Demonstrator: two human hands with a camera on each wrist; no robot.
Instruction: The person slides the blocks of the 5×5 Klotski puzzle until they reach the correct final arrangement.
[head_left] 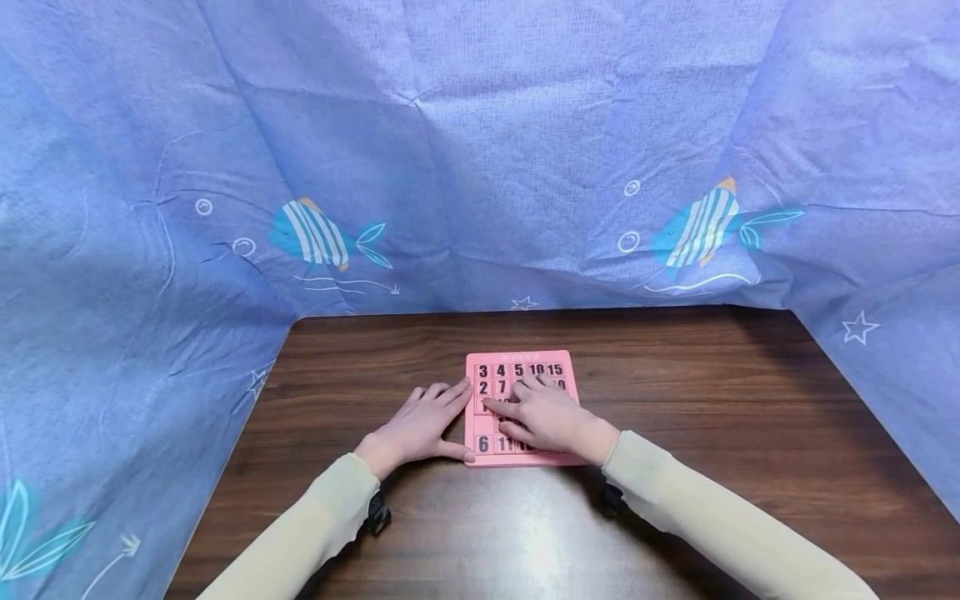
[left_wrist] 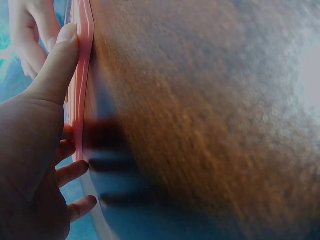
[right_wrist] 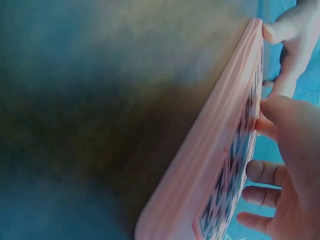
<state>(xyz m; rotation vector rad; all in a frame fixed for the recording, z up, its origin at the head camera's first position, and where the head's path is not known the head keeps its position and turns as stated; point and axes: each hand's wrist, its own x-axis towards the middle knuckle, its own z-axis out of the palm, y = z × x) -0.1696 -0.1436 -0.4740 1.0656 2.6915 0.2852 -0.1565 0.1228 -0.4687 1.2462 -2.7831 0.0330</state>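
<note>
A pink sliding number puzzle (head_left: pixel 520 357) lies flat on the table, its square tiles printed with black numbers. My left hand (head_left: pixel 420 425) rests along its left side; the thumb touches the near left corner and the fingertips meet the left edge. Over the tiles lies my right hand (head_left: pixel 551 417), its index fingertip on the tile at the left column and its other fingers spread above the board, covering several tiles. In the left wrist view the left thumb (left_wrist: pixel 65 45) presses on the puzzle's rim (left_wrist: pixel 85 65). The right wrist view shows the right fingers (right_wrist: pixel 262 195) extended over the numbered face.
The dark brown wooden table (head_left: pixel 712 400) spreads around the puzzle, with a bright glare patch near the front. A blue cloth (head_left: pixel 510 167) with fish prints hangs behind and at both sides. Dark wrist devices (head_left: pixel 377 514) sit beneath both sleeves.
</note>
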